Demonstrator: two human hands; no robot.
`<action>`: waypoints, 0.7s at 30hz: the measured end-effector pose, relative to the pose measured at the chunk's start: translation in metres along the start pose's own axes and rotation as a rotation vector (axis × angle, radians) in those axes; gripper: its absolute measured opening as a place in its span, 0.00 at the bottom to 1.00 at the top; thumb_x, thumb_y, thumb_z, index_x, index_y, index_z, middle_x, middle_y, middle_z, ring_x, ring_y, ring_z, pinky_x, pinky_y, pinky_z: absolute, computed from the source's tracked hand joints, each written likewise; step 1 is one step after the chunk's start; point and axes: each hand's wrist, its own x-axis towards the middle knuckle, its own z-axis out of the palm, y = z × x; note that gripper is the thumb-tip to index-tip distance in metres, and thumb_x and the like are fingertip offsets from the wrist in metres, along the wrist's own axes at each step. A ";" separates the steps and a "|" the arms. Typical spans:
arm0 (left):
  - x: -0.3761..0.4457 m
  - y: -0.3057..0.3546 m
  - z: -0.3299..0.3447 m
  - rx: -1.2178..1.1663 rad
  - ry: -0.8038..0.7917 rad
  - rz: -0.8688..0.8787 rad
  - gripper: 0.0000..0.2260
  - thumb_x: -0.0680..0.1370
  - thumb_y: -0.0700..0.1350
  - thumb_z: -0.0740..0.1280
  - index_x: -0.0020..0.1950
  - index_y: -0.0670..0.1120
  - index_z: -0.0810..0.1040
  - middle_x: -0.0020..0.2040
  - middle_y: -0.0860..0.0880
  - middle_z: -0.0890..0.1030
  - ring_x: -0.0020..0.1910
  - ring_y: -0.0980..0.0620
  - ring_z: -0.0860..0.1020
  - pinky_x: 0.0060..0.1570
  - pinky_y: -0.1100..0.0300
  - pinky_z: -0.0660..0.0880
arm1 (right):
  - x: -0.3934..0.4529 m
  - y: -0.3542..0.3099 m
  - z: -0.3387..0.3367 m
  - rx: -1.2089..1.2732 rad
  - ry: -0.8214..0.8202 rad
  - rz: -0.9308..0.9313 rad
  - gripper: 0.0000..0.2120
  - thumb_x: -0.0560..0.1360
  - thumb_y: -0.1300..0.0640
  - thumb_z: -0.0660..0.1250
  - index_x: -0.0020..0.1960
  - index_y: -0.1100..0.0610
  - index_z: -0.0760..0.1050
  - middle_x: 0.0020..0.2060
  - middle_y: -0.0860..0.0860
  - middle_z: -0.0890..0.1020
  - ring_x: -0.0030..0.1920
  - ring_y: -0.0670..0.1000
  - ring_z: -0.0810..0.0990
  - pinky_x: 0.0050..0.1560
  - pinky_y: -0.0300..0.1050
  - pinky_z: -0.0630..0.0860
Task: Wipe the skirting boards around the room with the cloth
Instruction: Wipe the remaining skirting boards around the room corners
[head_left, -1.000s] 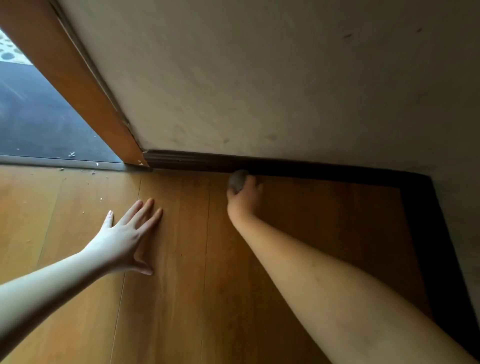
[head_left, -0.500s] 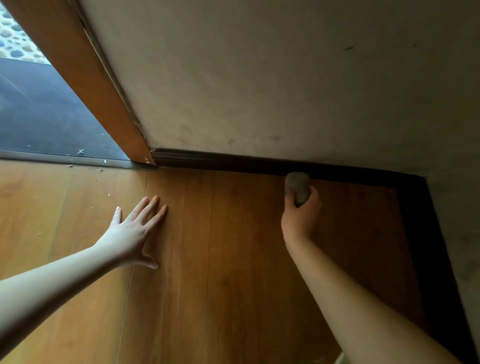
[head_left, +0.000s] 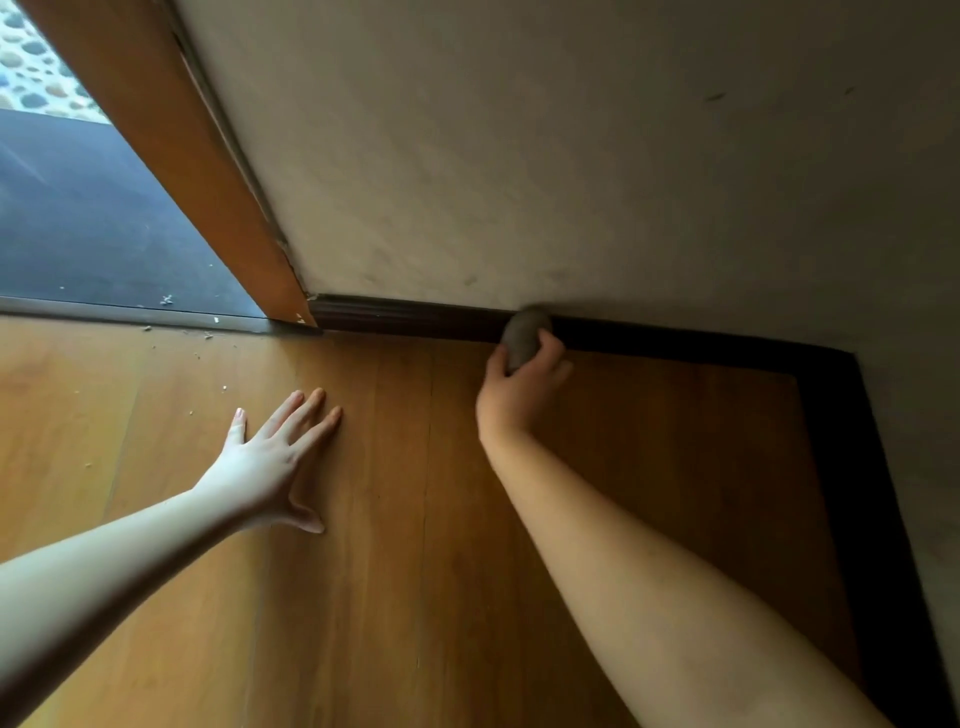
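Observation:
A dark brown skirting board runs along the foot of the pale wall, from the door frame to the corner at the right, then turns toward me. My right hand grips a small balled grey cloth and holds it against the skirting board near its middle. My left hand lies flat on the wooden floor with fingers spread, well left of the cloth.
An orange wooden door frame slants down to the skirting's left end. Beyond a metal threshold strip lies dark flooring. Small white crumbs dot the wooden floor near the threshold. The two walls meet in a corner at the right.
My right hand has slid the cloth rightward along the skirting board, from near the door frame toward the corner. The left hand has stayed flat on the floor.

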 end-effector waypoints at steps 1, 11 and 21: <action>0.000 -0.001 0.000 -0.014 -0.002 0.000 0.64 0.57 0.75 0.73 0.78 0.58 0.34 0.79 0.53 0.33 0.77 0.51 0.31 0.72 0.29 0.45 | -0.011 -0.006 0.012 0.005 -0.030 -0.022 0.25 0.78 0.54 0.68 0.72 0.52 0.64 0.67 0.55 0.66 0.60 0.55 0.76 0.53 0.44 0.79; -0.001 0.000 0.000 0.018 -0.052 -0.005 0.61 0.62 0.74 0.71 0.70 0.60 0.24 0.75 0.53 0.28 0.77 0.47 0.30 0.74 0.31 0.39 | -0.082 -0.062 0.089 -0.018 -0.347 -0.173 0.21 0.78 0.56 0.67 0.68 0.53 0.66 0.64 0.57 0.66 0.57 0.59 0.76 0.54 0.50 0.78; 0.003 -0.001 -0.001 0.030 -0.082 -0.006 0.61 0.63 0.75 0.69 0.76 0.59 0.26 0.77 0.52 0.27 0.76 0.46 0.28 0.71 0.33 0.35 | -0.042 -0.016 0.033 -0.126 -0.351 -0.344 0.23 0.78 0.53 0.68 0.71 0.53 0.67 0.66 0.56 0.68 0.60 0.55 0.75 0.52 0.37 0.73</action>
